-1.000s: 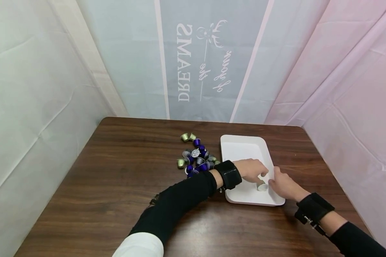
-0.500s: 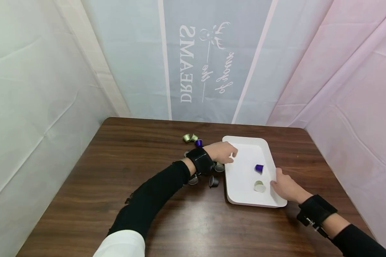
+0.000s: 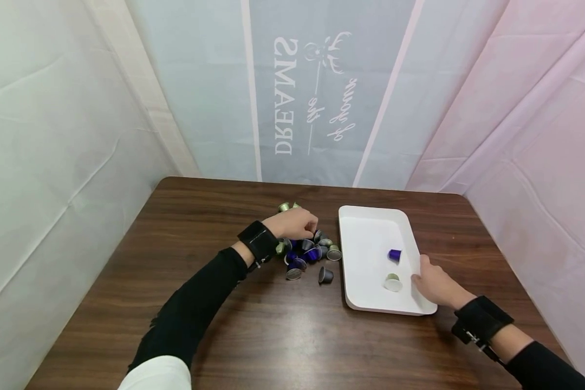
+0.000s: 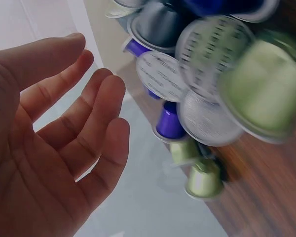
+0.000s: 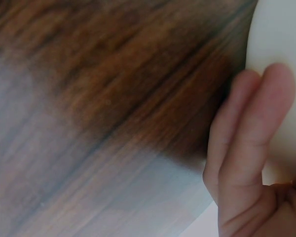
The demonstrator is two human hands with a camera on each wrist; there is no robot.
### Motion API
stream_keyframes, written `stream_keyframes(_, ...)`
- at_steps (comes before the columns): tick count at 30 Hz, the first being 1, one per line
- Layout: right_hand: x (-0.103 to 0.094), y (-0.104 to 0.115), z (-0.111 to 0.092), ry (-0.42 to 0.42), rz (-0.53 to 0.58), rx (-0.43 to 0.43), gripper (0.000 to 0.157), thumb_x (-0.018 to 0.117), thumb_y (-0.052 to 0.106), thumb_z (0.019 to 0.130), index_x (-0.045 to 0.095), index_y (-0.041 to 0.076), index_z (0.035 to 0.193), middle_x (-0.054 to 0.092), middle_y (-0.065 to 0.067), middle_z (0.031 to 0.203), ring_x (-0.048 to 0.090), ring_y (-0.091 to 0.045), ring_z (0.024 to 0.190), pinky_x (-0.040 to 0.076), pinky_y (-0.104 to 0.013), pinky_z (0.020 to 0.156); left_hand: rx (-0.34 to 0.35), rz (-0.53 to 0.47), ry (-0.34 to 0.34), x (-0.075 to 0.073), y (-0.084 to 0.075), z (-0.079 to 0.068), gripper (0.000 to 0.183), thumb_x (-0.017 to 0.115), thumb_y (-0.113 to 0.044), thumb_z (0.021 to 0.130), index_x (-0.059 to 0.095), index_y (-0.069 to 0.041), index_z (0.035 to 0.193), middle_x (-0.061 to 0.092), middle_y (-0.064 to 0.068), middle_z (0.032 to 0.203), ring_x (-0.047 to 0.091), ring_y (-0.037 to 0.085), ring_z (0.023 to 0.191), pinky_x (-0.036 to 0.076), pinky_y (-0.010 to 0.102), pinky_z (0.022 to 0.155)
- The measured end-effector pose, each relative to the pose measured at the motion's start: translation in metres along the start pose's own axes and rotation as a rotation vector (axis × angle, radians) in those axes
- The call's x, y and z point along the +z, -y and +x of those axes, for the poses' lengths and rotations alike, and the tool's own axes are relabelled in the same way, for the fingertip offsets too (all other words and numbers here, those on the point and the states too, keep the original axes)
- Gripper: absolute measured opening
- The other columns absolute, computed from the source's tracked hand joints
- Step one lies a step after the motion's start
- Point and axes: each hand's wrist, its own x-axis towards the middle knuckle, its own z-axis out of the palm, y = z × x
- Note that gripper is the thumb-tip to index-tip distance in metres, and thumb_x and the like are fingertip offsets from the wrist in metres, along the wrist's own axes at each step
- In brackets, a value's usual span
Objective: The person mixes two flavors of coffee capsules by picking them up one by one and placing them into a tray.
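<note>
My left hand [image 3: 294, 223] hovers over a pile of coffee capsules [image 3: 312, 253] on the table. In the left wrist view its fingers [image 4: 96, 106] are loosely bent with nothing between them. Green capsules [image 4: 204, 178], a purple capsule [image 4: 170, 121] and several dark ones lie just beyond the fingertips. My right hand [image 3: 439, 283] grips the right rim of a white tray [image 3: 365, 300], thumb inside and fingers along the outer wall [image 5: 254, 133]. Inside the tray lie a purple capsule [image 3: 394, 255] and a pale green one [image 3: 392, 283], both on their sides.
One dark grey capsule [image 3: 325, 275] lies between the pile and the tray. Everything sits on a dark brown wooden table [image 3: 214, 216]. Pale cloth curtains [image 3: 200, 108] hang behind the table and on both sides.
My left hand has moved left from over the tray to the capsule pile. The purple capsule in the tray has come into view. My right hand stays on the tray's rim.
</note>
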Motion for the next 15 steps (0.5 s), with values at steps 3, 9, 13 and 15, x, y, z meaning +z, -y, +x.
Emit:
stream_keyframes(3,0.001,0.000,0.000,-0.009,0.001,-0.007,0.052,0.046,0.008,0.094,0.017,-0.023,0.125,0.049,-0.045,0.104,0.060,-0.038,0.090,0.048,-0.049,0.074,-0.020,-0.012,-0.005,0.002,0.006,-0.011,0.015,0.056,-0.014,0.095,0.057,-0.014,0.079,0.051,-0.003,0.074,0.046,0.010,0.065,0.038,0.025,0.064)
stream_keyframes(9,0.002,-0.001,0.000,-0.026,0.002,-0.030,0.051,0.046,0.007,0.093,0.018,-0.023,0.123,0.050,-0.044,0.102,0.060,-0.039,0.090,0.048,-0.049,0.073,-0.064,-0.035,-0.007,0.009,0.019,-0.033,0.018,0.054,-0.012,0.095,0.055,-0.014,0.077,0.048,-0.003,0.071,0.043,0.009,0.061,0.036,0.025,0.061)
stream_keyframes(13,0.001,-0.002,0.000,-0.010,0.007,-0.028,0.053,0.046,0.008,0.093,0.017,-0.023,0.125,0.050,-0.045,0.103,0.060,-0.039,0.090,0.048,-0.049,0.073,-0.109,-0.019,0.004,0.016,0.025,-0.045,0.013,0.058,-0.017,0.095,0.057,-0.016,0.081,0.053,-0.005,0.076,0.047,0.009,0.063,0.040,0.026,0.062)
stream_keyframes(15,0.000,-0.002,0.000,-0.004,0.006,-0.027,0.053,0.045,0.008,0.094,0.016,-0.023,0.125,0.049,-0.045,0.104,0.060,-0.039,0.091,0.048,-0.049,0.074,-0.126,-0.016,0.006,0.019,0.028,-0.050,0.010,0.060,-0.019,0.094,0.058,-0.017,0.084,0.054,-0.005,0.080,0.049,0.010,0.067,0.042,0.027,0.064)
